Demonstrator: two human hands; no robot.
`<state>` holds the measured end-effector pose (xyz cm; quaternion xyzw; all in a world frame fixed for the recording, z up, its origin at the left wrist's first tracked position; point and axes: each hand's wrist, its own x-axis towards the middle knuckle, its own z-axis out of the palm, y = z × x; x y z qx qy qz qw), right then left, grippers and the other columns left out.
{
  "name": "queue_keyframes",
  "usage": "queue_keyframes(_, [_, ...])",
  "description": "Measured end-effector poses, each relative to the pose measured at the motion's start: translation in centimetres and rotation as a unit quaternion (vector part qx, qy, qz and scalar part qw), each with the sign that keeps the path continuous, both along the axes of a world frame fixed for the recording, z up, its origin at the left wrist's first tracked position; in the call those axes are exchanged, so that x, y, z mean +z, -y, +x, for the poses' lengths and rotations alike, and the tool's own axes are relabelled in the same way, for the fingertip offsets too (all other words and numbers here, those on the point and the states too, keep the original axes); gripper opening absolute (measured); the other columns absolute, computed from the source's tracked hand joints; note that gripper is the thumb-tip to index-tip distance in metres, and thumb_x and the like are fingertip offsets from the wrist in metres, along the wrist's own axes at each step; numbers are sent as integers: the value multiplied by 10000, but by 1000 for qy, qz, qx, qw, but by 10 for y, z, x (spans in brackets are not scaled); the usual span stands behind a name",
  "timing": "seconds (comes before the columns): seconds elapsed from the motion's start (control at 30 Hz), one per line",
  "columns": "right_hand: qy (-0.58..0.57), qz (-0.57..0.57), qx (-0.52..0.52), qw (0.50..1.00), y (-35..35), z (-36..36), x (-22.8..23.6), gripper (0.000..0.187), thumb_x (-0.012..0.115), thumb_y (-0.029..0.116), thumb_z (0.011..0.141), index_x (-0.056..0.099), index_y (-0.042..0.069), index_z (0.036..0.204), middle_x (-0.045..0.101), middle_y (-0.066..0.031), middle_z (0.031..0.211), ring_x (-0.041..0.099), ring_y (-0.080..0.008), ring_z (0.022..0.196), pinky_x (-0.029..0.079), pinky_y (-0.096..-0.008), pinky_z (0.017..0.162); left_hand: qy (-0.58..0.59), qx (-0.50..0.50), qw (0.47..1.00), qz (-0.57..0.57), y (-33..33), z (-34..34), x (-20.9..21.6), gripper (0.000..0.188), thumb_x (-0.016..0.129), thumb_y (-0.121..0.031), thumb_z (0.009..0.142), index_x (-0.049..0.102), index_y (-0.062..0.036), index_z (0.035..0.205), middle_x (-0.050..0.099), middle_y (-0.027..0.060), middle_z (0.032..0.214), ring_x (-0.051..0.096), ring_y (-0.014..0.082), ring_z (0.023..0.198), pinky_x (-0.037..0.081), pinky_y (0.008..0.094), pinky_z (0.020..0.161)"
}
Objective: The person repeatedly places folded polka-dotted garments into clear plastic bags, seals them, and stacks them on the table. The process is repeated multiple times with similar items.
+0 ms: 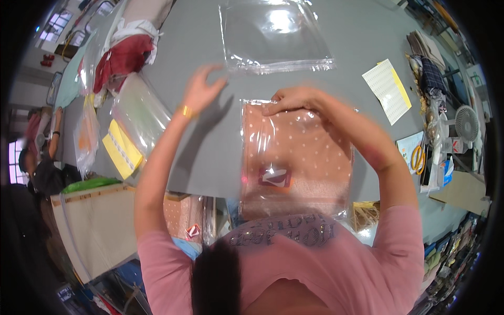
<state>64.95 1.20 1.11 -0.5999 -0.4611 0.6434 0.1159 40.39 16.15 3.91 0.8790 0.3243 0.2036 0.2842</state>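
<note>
A folded pinkish-brown cloth with pale dots lies in a clear plastic bag [299, 152] right in front of me on the grey table. It carries a dark red label [275, 177] near its lower left. My right hand [295, 100] has its fingers closed on the bag's top edge. My left hand [205, 89] is in the air to the upper left, thumb and fingers apart, with nothing in it. Just beyond its fingertips lie flat, shiny clear plastic bags [273, 39], apparently without contents.
To the left are a clear plastic sheet [144, 113], a yellow pad [122, 149] and red cloth [123, 58]. Rightward lie a printed sheet [387, 89], orange-handled scissors [418, 159] and a small fan [466, 123]. Another person [44, 163] stands at the far left.
</note>
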Motion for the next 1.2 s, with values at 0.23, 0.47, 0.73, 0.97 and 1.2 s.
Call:
queue_keyframes(0.23, [97, 163, 15, 982, 12, 1, -19, 615, 734, 488, 805, 719, -85, 1026, 723, -222, 890, 695, -302, 827, 524, -418, 754, -291, -207, 921, 153, -103, 148, -55, 261, 680, -164, 786, 685, -57, 1024, 635, 118, 967, 598, 324, 1090, 482, 427, 977])
queue_keyframes(0.47, [113, 163, 24, 980, 9, 4, -26, 516, 729, 447, 847, 707, -55, 965, 664, -158, 773, 610, -239, 718, 477, -392, 675, 16, -78, 984, 157, -112, 143, -62, 325, 553, -101, 944, 654, -112, 1252, 609, 132, 1332, 543, 361, 1257, 477, 428, 1015])
queue_keyframes(0.73, [81, 294, -13, 952, 44, -8, 37, 466, 697, 398, 862, 706, -52, 980, 675, -259, 805, 680, -377, 771, 504, -453, 719, -185, -233, 870, 394, -25, 89, -64, 420, 483, -261, 1026, 554, -87, 1402, 518, 114, 1478, 396, 341, 1432, 236, 520, 1205])
queue_keyframes(0.97, [155, 256, -39, 953, 10, 3, -7, 511, 689, 434, 844, 708, -43, 1026, 707, -260, 897, 684, -403, 864, 515, -452, 779, 81, -72, 975, -192, 41, 42, -69, 481, 339, -332, 1088, 465, -120, 1502, 414, 139, 1573, 287, 323, 1507, 59, 533, 1238])
queue_keyframes(1.2, [121, 273, -51, 953, 7, 1, -34, 536, 698, 442, 866, 701, -57, 1061, 721, -236, 942, 682, -320, 834, 516, -413, 772, 142, -161, 967, -137, 72, 48, -64, 451, 402, -246, 1070, 488, -47, 1465, 389, 176, 1578, 287, 353, 1500, 106, 525, 1233])
